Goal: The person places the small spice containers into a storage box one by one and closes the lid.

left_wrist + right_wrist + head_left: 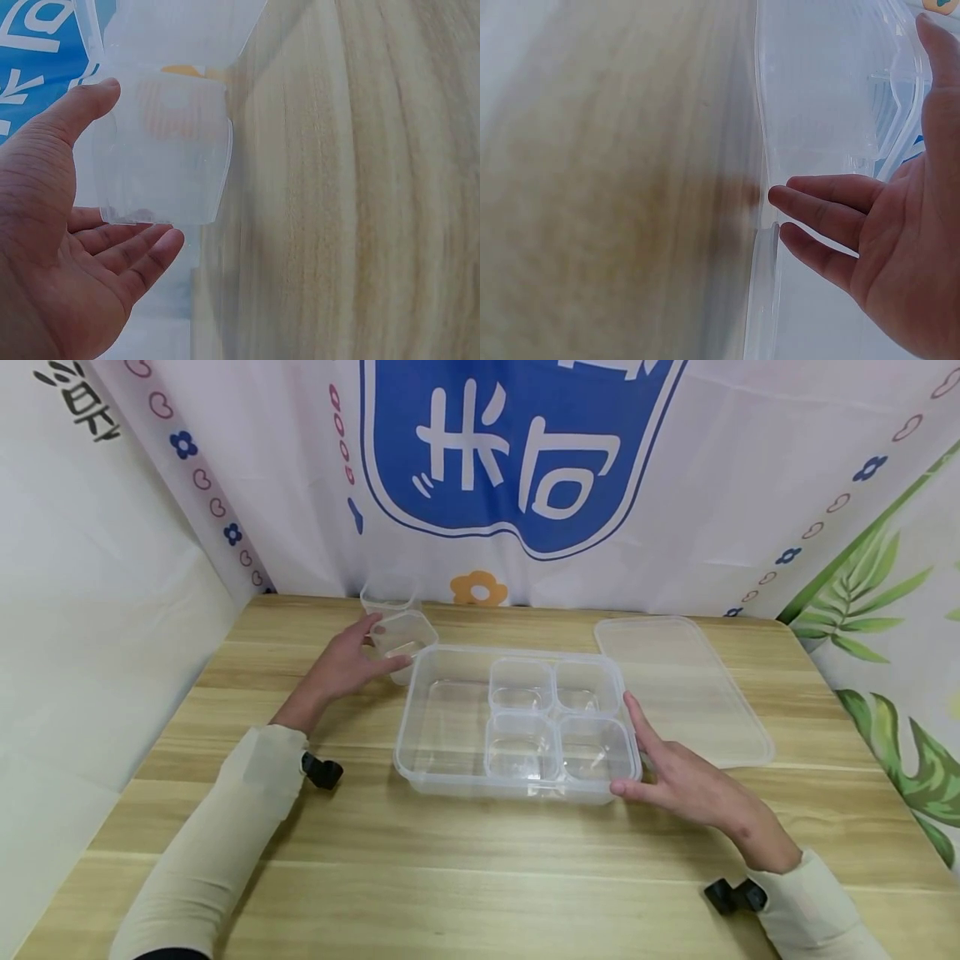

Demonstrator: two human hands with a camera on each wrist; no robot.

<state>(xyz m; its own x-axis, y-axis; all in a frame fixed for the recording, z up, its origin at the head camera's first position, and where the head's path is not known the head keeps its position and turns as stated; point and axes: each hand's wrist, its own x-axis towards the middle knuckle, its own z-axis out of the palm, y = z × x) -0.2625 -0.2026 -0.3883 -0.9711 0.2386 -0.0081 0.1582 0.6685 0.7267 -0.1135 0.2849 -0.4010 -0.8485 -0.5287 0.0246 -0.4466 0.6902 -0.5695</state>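
Note:
My left hand [345,662] reaches round a small clear plastic cup [405,631] at the left end of the large clear box, thumb on the near side and fingers on the far side. In the left wrist view the thumb lies by the upper edge of the cup [169,150], and the loosely stretched fingers lie along its lower edge. The clear box [457,727] holds several small containers [521,743] in its right half. My right hand [690,781] rests at the box's right end, fingers extended along its wall [821,82].
A second small cup [386,593] stands at the back edge of the wooden table [480,893], just behind the first. To the right of the box lies a flat translucent lid [697,693]. A printed cloth [300,485] hangs behind the table.

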